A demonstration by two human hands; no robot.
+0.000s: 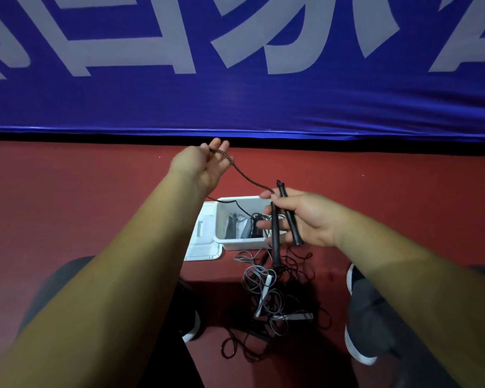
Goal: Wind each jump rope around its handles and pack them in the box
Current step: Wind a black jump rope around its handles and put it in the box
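Rope [247, 178]: thin black cord, light and limp, likely to kink or spring loose; left hand [205, 166] holds it taut, right hand [311, 219] grips both slim, stiff handles [290, 219] side by side, above the box [241, 243]. Box: white hard plastic, wound ropes inside; loose tangled pile [275, 292] on the floor [95, 191] by its near edge; best lifted by handles.

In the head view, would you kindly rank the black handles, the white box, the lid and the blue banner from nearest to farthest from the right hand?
1. black handles: gripped in the right hand itself.
2. white box: just left of the hand, lower down.
3. lid: flat against the box's left side.
4. blue banner: far behind, across the back.
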